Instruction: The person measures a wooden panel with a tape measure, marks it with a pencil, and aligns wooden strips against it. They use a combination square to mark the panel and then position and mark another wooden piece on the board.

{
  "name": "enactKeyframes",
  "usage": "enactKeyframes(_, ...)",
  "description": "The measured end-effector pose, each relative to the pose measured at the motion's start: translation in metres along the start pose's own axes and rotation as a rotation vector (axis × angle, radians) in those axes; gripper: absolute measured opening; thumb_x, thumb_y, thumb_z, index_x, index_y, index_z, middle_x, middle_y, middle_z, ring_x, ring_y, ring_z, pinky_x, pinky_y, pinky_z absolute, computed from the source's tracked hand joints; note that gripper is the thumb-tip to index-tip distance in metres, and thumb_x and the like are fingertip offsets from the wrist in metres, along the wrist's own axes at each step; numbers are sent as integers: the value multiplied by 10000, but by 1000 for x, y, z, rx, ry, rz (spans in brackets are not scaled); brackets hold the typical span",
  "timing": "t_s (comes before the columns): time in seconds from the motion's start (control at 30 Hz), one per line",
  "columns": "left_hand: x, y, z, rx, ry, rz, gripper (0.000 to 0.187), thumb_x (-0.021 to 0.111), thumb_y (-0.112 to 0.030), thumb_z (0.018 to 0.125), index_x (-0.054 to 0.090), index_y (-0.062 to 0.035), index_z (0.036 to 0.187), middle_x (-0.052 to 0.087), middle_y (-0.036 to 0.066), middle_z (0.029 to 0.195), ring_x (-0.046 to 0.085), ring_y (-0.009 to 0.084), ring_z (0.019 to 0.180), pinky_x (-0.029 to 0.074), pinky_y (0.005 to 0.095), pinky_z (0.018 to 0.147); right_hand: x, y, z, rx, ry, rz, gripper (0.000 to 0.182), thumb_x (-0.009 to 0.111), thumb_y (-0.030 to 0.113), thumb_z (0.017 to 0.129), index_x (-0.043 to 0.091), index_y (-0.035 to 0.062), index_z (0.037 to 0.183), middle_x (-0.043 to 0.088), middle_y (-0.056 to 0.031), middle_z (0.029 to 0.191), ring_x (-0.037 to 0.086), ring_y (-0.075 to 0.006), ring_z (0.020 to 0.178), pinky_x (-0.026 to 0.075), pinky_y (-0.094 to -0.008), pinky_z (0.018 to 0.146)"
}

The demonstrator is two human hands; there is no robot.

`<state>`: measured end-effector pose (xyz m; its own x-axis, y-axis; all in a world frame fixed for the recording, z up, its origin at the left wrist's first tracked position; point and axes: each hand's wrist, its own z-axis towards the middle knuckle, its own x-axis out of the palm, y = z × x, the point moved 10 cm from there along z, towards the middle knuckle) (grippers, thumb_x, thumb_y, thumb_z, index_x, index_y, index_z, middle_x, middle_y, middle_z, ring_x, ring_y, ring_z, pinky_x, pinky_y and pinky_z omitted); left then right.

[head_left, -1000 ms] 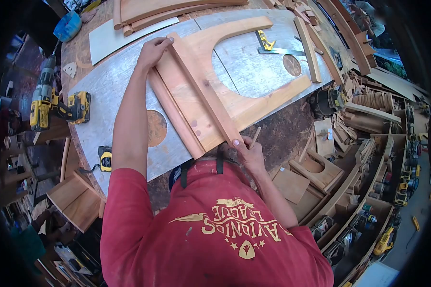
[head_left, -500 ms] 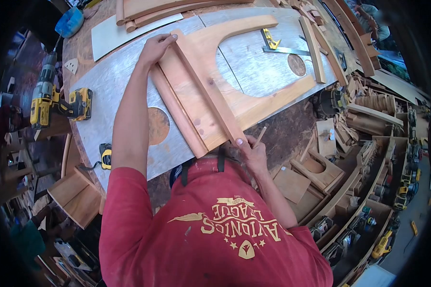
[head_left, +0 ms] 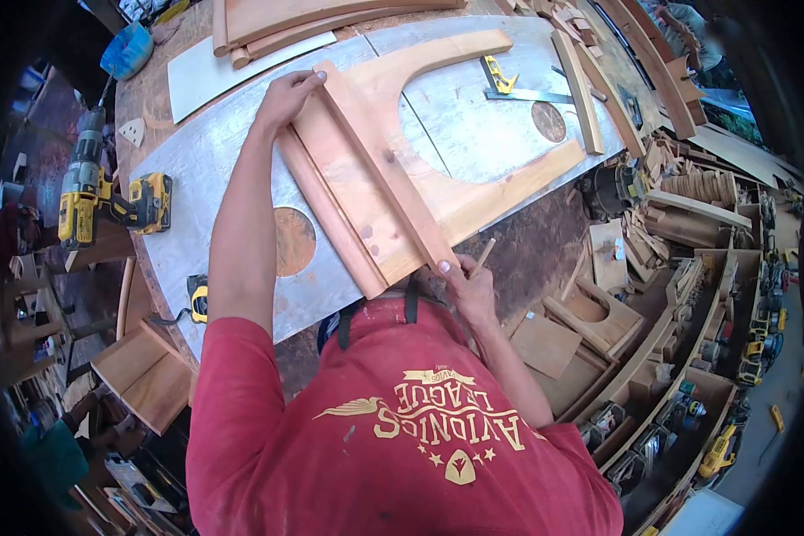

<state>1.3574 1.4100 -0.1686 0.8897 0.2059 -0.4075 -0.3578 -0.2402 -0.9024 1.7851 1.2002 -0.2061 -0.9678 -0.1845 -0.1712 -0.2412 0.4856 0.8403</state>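
Note:
A long, straight wooden strip lies across a wooden panel with a wide U-shaped cutout. Its far end is gripped by my left hand, the fingers bent over the panel's upper corner. At the near end, my right hand pinches the strip with the thumb on top. A pencil pokes up between the fingers of that same hand. Along the panel's left edge runs a rounded wooden rail. The undersides of my fingers are hidden.
The panel rests on a metal-topped workbench. A combination square lies inside the cutout. Loose boards are to its right. A cordless drill and a tape measure sit at the left. Tool shelves stand at lower right.
The whole view has shifted slightly. Both hands keep their hold on the strip, which stays in about the same place on the panel.

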Motion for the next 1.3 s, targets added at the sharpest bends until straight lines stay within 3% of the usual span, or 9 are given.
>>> enactKeyframes(0.1, -3, -1, 1, 57, -60, -31, 678, 727, -514, 885, 660, 27, 1288, 684, 194, 1259, 632, 268, 1187, 466, 360, 1044, 2, 6, -4, 22, -6, 22, 483, 764, 330, 889, 698, -62, 1162, 715, -49, 892, 613, -89, 759, 474, -244, 661)
enactKeyframes(0.2, -4, -4, -1, 46, -78, -35, 669, 729, -508, 888, 662, 28, 1283, 691, 188, 1247, 636, 261, 1179, 468, 358, 1040, 4, 6, -3, -20, -16, 64, 505, 775, 360, 881, 686, -56, 1152, 695, -61, 834, 444, -42, 542, 334, -230, 478)
enactKeyframes(0.23, -4, -6, -4, 40, -83, -38, 667, 728, -509, 889, 664, 27, 1281, 693, 186, 1242, 638, 260, 1176, 469, 357, 1038, 3, 4, -2, -6, -8, 48, 493, 769, 347, 887, 690, -58, 1155, 698, -53, 848, 496, -54, 610, 377, -232, 534)
enactKeyframes(0.3, 0, -8, -5, -1, 20, -42, 770, 705, -538, 892, 577, 48, 1376, 601, 214, 1384, 539, 306, 1328, 376, 394, 1137, 1, 0, -1, 28, 5, 17, 468, 758, 321, 898, 697, -61, 1162, 706, -39, 878, 600, -76, 747, 463, -238, 646)
enactKeyframes(0.57, -1, -5, -4, -3, -17, -46, 702, 703, -517, 895, 634, 42, 1315, 629, 207, 1349, 567, 293, 1291, 397, 378, 1112, 2, 5, -2, -22, 6, 44, 459, 761, 304, 906, 691, -71, 1162, 704, -41, 893, 602, -84, 757, 467, -241, 657)
enactKeyframes(0.67, -6, -4, -1, 59, -89, -46, 612, 754, -492, 867, 711, 12, 1214, 733, 148, 1117, 667, 212, 1022, 505, 330, 935, 4, 6, -3, -14, 14, 65, 468, 766, 306, 906, 686, -75, 1167, 709, -47, 913, 611, -86, 770, 471, -240, 662)
enactKeyframes(0.77, -7, -4, 0, 72, -114, -38, 591, 758, -477, 866, 721, 16, 1190, 738, 135, 1076, 667, 196, 973, 514, 319, 901, 4, 2, -2, -7, 33, 91, 470, 768, 303, 908, 683, -79, 1169, 717, -58, 929, 624, -86, 789, 476, -238, 671)
enactKeyframes(1.27, -8, -4, 1, 36, -112, -10, 574, 752, -464, 863, 727, 13, 1183, 739, 134, 1065, 671, 206, 989, 509, 321, 912, 3, 7, -3, 3, 34, 65, 464, 753, 293, 915, 681, -85, 1174, 729, -85, 937, 650, -113, 819, 499, -249, 731)
enactKeyframes(1.3, -6, -5, 1, 20, -77, -14, 588, 738, -463, 873, 709, 16, 1214, 716, 150, 1140, 646, 227, 1075, 477, 333, 971, 4, 8, -3, 2, 33, 70, 465, 751, 295, 916, 681, -84, 1174, 730, -87, 937, 650, -116, 815, 501, -251, 739)
